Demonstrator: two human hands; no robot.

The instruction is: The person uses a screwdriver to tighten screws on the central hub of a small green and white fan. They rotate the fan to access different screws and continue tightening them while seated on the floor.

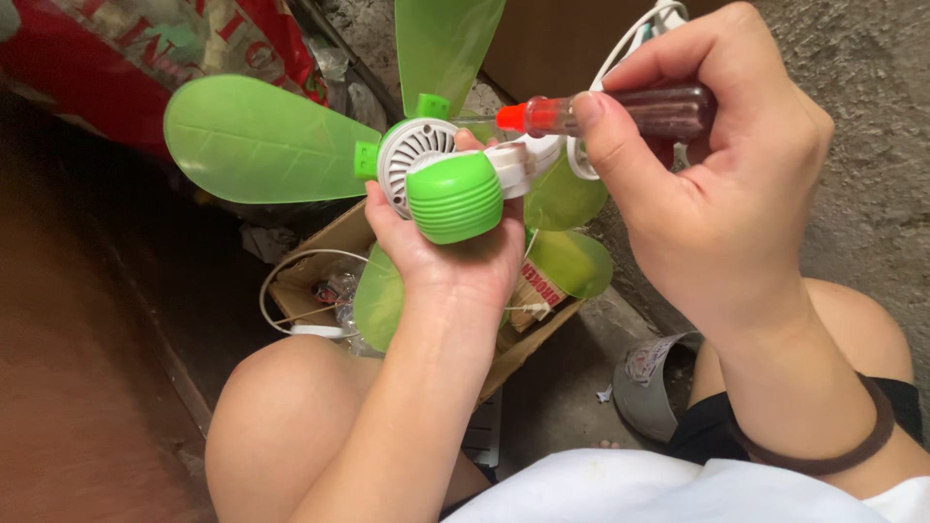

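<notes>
My left hand (pixel 441 254) grips a small green and white fan (pixel 441 179) from below, around its ribbed green motor cap. Leaf-shaped green blades (pixel 257 140) spread out from the white hub. My right hand (pixel 722 184) holds a screwdriver (pixel 620 111) with a dark translucent handle and an orange-red collar. Its thin shaft points left into the white part of the fan near the hub. A white cord (pixel 625 44) loops behind the right hand.
A cardboard box (pixel 528 334) with wires and small parts sits on the floor below the fan. A grey slipper (pixel 649 383) lies by my right knee. A red printed bag (pixel 208 39) is at top left, a rough concrete wall (pixel 872 77) at right.
</notes>
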